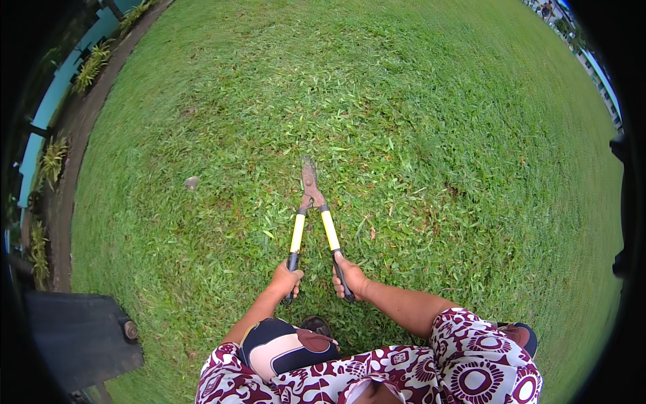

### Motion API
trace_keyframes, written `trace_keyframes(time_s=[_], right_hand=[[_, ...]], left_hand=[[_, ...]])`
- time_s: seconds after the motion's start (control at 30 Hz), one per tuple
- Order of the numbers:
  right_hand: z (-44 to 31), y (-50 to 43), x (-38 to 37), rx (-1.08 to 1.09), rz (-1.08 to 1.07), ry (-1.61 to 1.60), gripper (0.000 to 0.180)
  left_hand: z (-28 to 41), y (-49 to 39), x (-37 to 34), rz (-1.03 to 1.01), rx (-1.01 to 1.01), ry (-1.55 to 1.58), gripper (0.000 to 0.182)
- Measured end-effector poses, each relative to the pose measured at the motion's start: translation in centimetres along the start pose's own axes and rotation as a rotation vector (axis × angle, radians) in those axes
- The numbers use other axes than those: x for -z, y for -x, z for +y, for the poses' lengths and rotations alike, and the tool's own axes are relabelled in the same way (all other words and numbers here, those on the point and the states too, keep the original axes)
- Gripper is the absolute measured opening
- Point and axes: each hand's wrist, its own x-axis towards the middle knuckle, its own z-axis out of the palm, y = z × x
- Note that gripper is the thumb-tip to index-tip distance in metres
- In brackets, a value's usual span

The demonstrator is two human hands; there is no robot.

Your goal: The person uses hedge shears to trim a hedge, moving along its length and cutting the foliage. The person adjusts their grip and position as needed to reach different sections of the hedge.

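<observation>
Both of my hands hold a pair of hedge shears (309,183) low over the grass (383,166). My left hand (286,279) grips the black end of the left yellow handle (298,232). Around the black grip of the right yellow handle (330,230) my right hand (351,278) is closed. The handles stand a little apart in a narrow V. Rusty brown metal shows at the pivot, and the blades point away from me, close together. Grass blades partly blend with the tips, so I cannot tell whether they touch the ground.
A pale stone (192,182) lies in the grass to the left. Farther left run a dirt strip (75,151) with leafy plants (93,65) and a turquoise wall (53,103). A dark flat object (83,338) is at lower left. My bent knee (287,348) is below my left hand.
</observation>
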Motion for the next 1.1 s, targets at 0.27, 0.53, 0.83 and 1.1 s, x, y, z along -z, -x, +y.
trace_keyframes(time_s=[0.27, 0.53, 0.83, 1.1], right_hand=[[-3.1, -1.3, 0.1, -0.021, 0.066, 0.042, 0.05], [-7.2, 1.4, -0.8, -0.078, 0.07, 0.079, 0.052], [-7.3, 1.0, -4.5, -0.163, 0.055, -0.002, 0.049], [-6.9, 0.8, -4.9, 0.0, 0.099, 0.089, 0.05]], left_hand=[[2.2, -1.5, 1.5, -0.05, -0.071, 0.017, 0.026], [5.5, -1.5, 1.4, -0.031, -0.025, -0.06, 0.029], [6.5, 0.0, 1.6, -0.017, 0.079, 0.028, 0.023], [5.6, 0.6, 2.1, -0.119, -0.066, 0.188, 0.023]])
